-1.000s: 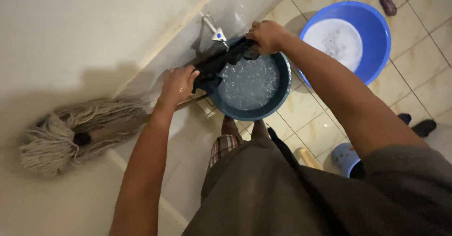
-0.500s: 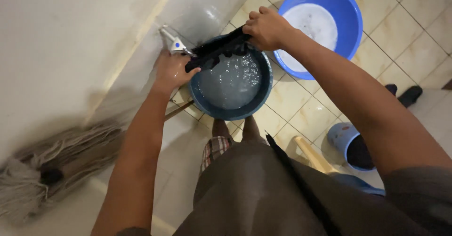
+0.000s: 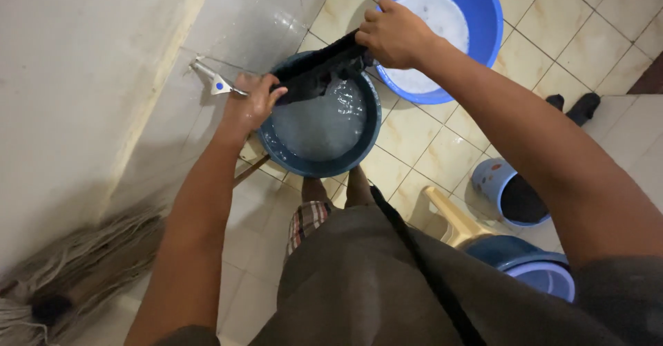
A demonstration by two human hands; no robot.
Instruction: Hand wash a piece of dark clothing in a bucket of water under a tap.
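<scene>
- Dark basin (image 3: 290,158) on the tiled floor holds foamy water (image 3: 314,125), filled near the rim.
- Blue basin (image 3: 483,21) at its 1 o'clock, just beside it, holds pale soapy water.
- Small blue pot (image 3: 494,177) at the dark basin's 4 o'clock; its inside looks dark. Another blue tub (image 3: 539,266) lies below it, partly hidden.
- Count: two basins, two smaller blue vessels, one tap (image 3: 210,78), one mop (image 3: 76,270), one cloth.
- Cloth (image 3: 321,66) is black, wet, twisted into a rope and stretched across the dark basin's upper rim, above the water.
- Left hand (image 3: 252,104) is clenched around the cloth's end at 9 o'clock, beside the tap.
- Right hand (image 3: 395,34) is clenched around the other end at 1 o'clock.
</scene>
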